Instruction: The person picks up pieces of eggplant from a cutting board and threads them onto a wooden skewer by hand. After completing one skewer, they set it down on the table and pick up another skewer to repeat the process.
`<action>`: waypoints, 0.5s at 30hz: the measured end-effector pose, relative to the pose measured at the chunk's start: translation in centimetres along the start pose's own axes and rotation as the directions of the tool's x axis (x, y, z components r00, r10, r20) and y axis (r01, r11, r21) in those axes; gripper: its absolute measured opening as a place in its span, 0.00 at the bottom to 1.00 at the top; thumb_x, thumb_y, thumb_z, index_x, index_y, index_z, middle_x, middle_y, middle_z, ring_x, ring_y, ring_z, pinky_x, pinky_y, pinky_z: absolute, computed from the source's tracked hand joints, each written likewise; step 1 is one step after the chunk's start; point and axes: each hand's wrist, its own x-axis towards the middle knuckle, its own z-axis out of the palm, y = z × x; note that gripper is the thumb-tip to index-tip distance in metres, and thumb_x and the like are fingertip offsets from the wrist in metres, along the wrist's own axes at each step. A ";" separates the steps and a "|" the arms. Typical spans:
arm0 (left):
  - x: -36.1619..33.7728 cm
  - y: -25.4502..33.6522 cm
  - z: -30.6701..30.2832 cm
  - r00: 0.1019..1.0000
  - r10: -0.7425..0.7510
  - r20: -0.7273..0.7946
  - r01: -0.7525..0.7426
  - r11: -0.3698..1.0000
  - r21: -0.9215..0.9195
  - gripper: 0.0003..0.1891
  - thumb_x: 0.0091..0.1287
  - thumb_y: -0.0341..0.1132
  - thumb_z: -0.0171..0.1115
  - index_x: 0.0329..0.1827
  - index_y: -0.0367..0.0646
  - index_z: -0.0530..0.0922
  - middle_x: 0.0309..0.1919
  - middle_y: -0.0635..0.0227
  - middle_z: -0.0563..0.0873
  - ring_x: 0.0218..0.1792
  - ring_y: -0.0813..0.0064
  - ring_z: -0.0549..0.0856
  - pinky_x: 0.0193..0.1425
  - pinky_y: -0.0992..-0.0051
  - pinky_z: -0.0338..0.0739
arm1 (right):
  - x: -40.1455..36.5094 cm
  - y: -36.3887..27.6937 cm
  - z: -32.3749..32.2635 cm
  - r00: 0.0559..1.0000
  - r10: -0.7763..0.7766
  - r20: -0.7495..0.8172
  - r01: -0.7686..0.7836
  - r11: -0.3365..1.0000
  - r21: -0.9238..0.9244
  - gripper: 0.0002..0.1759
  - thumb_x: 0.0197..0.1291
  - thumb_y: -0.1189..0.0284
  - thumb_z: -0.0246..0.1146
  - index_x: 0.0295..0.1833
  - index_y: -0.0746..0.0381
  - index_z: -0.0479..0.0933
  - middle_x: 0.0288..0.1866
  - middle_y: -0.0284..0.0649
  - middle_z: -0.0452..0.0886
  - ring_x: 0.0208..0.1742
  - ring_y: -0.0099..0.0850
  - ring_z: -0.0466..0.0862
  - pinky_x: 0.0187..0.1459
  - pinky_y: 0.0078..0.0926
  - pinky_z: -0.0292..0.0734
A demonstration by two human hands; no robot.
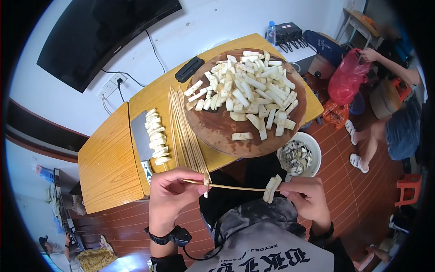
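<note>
My left hand (174,195) pinches a pale piece (206,180) at the pointed end of a wooden skewer (235,187). At the skewer's other end, my right hand (306,199) is closed around it, beside pale cut pieces (272,188) threaded on it. Beyond my hands a round wooden board (213,131) carries a heap of pale cut sticks (247,86). Left of the board lies a bundle of bare skewers (183,129). A filled skewer (156,136) rests on the blade of a cleaver (141,136).
The yellow table (104,158) holds a black case (189,69). A white bucket (312,152) with grey contents stands on the floor at the right. Another person holds a red plastic bag (348,77). A red stool (408,189) is farther right.
</note>
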 end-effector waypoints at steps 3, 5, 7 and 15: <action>0.1 -0.1 -0.1 1.000 -0.014 -0.021 0.014 1.000 -0.021 0.14 0.55 0.12 0.69 0.46 0.27 0.85 0.37 0.54 0.89 0.37 0.65 0.90 0.46 0.69 0.86 | -0.1 0.3 -0.1 1.000 -0.001 -0.004 0.001 1.000 -0.006 0.12 0.52 0.88 0.63 0.40 0.66 0.86 0.25 0.43 0.81 0.24 0.38 0.80 0.28 0.30 0.71; 0.2 -0.1 -0.3 0.998 0.004 -0.061 -0.008 0.999 -0.054 0.13 0.57 0.14 0.69 0.45 0.28 0.84 0.37 0.55 0.89 0.36 0.66 0.90 0.46 0.69 0.86 | -0.1 0.5 -0.4 1.000 0.000 -0.021 0.000 1.000 0.001 0.11 0.52 0.88 0.63 0.39 0.66 0.86 0.25 0.43 0.81 0.24 0.38 0.81 0.28 0.30 0.72; 0.5 0.1 -0.7 0.990 0.050 -0.128 -0.064 0.992 -0.106 0.11 0.59 0.16 0.68 0.45 0.30 0.84 0.36 0.56 0.89 0.36 0.68 0.89 0.45 0.71 0.85 | -0.1 0.7 -1.0 0.999 0.000 -0.050 0.000 1.000 0.015 0.11 0.52 0.88 0.62 0.39 0.67 0.86 0.26 0.43 0.82 0.24 0.37 0.82 0.29 0.29 0.73; 8.1 0.4 -1.0 0.972 0.163 -0.168 -0.090 0.923 0.373 0.09 0.64 0.20 0.68 0.47 0.31 0.85 0.37 0.62 0.91 0.37 0.77 0.89 0.48 0.77 0.83 | -0.2 0.9 -1.2 0.993 0.034 -0.117 -0.028 0.998 0.059 0.07 0.57 0.85 0.66 0.40 0.67 0.86 0.26 0.43 0.83 0.24 0.33 0.81 0.29 0.27 0.72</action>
